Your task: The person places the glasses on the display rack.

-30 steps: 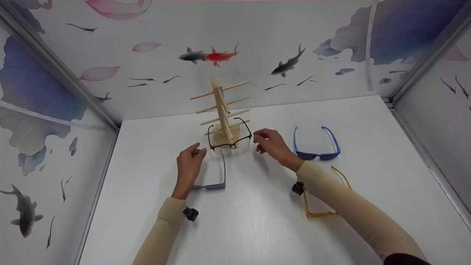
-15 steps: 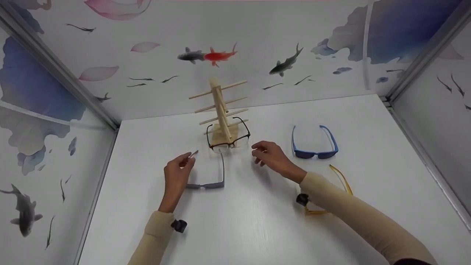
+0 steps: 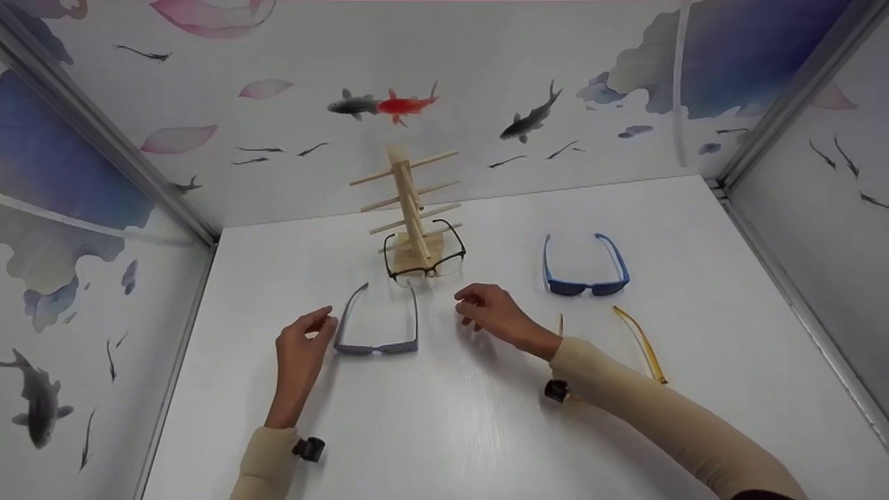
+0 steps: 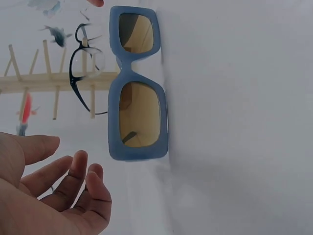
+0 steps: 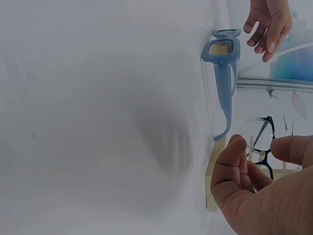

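Grey-blue sunglasses (image 3: 358, 351) lie unfolded in front of a wooden display stand (image 3: 408, 201), arms pointing toward it. My left hand (image 3: 305, 351) is just left of these sunglasses, its fingers loosely bent and holding nothing. The left wrist view shows their thick frame (image 4: 126, 69) in front of that hand's fingers. To the right of the sunglasses hovers my right hand (image 3: 496, 316), fingers bent, nothing in them; the right wrist view shows its shadow on the table. Black-rimmed eyeglasses (image 3: 430, 269) sit low on the stand, beyond both hands.
Blue sunglasses (image 3: 587, 286) lie unfolded at the right of the white table (image 3: 430, 430). Yellow glasses (image 3: 644, 347) are partly hidden under my right forearm. Several dowels (image 3: 434, 158) stick out sideways from the stand. Printed panels (image 3: 590, 42) enclose the table.
My left hand has drawn back down and left, off the grey-blue sunglasses, whose left arm now shows whole. My right hand has moved down and slightly left, away from the black-rimmed eyeglasses.
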Tool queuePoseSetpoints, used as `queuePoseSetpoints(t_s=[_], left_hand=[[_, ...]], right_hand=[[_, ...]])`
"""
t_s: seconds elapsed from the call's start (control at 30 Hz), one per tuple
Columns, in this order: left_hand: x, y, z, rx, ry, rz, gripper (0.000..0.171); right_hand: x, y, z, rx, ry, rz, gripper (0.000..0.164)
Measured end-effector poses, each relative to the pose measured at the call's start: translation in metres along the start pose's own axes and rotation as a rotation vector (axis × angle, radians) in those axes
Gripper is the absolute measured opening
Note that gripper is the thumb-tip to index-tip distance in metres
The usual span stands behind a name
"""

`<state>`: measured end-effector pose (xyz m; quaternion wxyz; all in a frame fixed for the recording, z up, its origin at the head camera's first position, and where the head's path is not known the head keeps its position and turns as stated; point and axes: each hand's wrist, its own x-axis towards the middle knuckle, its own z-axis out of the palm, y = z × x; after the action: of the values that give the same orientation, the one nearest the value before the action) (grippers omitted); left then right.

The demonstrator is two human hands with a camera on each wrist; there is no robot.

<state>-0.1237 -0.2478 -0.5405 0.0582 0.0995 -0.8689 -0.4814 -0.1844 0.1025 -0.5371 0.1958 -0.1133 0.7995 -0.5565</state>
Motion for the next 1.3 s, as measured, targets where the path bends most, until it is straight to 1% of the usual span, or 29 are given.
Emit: queuePoseSetpoints(t_s=[0.07,0.17,0.3,0.43,0.6,0.83,1.03,1.3], left_hand=[[0.000,-0.003,-0.005,0.008,-0.014,-0.020,0.036],[0.000,-0.008,-0.010,0.032,-0.060,-0.056,0.038],[0.000,-0.014,-0.012,0.060,-0.126,-0.088,0.040],[-0.002,-0.021,-0.013,0.047,-0.166,-0.104,0.041],[-0.005,-0.028,-0.013,0.007,-0.164,-0.133,0.043],[-0.007,-0.031,-0.011,-0.039,-0.151,-0.148,0.042],[-0.008,-0.033,-0.009,-0.075,-0.169,-0.158,0.041],[-0.004,-0.037,-0.005,-0.114,-0.169,-0.178,0.040]], right_hand=[[-0.001,-0.001,0.006,0.000,-0.016,0.001,0.041],[-0.001,0.001,0.014,0.009,-0.033,0.004,0.042],[-0.002,0.003,0.023,0.017,-0.047,0.002,0.042],[-0.002,0.002,0.032,0.026,-0.063,0.005,0.042],[0.001,0.001,0.043,0.044,-0.078,0.004,0.042],[0.004,0.003,0.058,0.082,-0.104,0.006,0.042],[0.006,0.005,0.066,0.129,-0.127,0.021,0.043],[0.010,0.010,0.075,0.193,-0.094,0.021,0.041]])
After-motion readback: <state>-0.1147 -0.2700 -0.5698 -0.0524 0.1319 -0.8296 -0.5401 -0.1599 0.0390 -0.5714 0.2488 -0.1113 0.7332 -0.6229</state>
